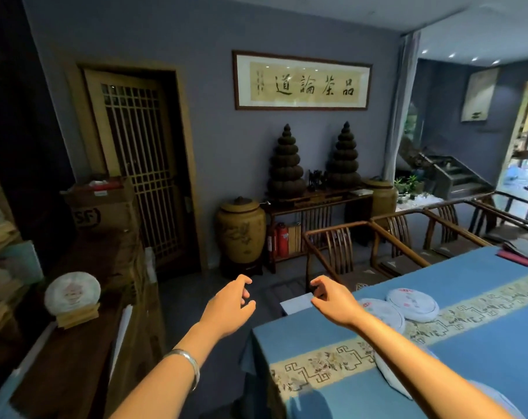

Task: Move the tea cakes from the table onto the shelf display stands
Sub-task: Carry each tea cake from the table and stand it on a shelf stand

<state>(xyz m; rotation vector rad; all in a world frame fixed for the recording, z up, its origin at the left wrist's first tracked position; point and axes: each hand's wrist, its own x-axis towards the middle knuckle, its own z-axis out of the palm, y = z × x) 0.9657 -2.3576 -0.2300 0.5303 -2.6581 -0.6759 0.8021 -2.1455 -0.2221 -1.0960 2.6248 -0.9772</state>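
Two round white-wrapped tea cakes lie on the blue-clothed table (483,352): one (412,304) overlaps the edge of the other (380,311). A further white tea cake (391,373) shows partly under my right forearm. On the dark wooden shelf (75,358) at the left, one tea cake (72,293) stands upright on a small wooden display stand (76,317). My left hand (229,303) hovers empty between shelf and table, fingers loosely curled. My right hand (332,299) hovers empty above the table's near-left corner, just left of the cakes.
Wooden chairs (341,246) line the table's far side. A large clay jar (241,234), a console table (317,204) and a lattice door (138,164) stand at the wall. Cardboard boxes (102,207) sit behind the shelf. Books (519,252) lie on the table's far right.
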